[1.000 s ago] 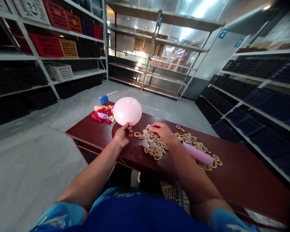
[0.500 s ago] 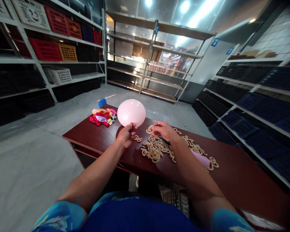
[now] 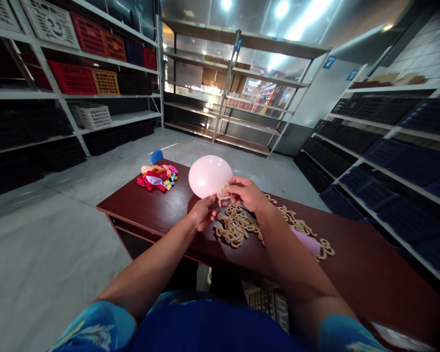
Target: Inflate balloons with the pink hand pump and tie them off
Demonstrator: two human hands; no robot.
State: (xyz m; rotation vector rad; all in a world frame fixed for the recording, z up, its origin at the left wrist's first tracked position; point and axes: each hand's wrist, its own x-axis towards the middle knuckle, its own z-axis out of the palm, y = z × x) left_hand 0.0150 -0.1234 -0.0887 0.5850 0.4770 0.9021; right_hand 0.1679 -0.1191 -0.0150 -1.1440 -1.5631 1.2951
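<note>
My left hand (image 3: 203,211) is closed on the neck of an inflated pale pink balloon (image 3: 209,175), held just above the dark red table (image 3: 157,205). Close beside it, my right hand (image 3: 244,191) pinches a small beige plastic clip (image 3: 222,195) and holds it against the balloon's neck. Below both hands, a heap of the same beige clips (image 3: 238,226) spreads over the table. A pink tube-shaped thing (image 3: 306,241) lies among the clips to the right, partly hidden by my right forearm.
A pile of limp coloured balloons (image 3: 157,177) lies at the table's far left corner, with a blue one (image 3: 156,156) behind it. Metal shelving with red, orange, white and dark crates (image 3: 73,78) lines both sides. Grey floor (image 3: 40,234) stretches to the left.
My right hand lifted a clip from the heap and brought it left to the balloon's neck. The left hand and balloon shifted slightly right towards it.
</note>
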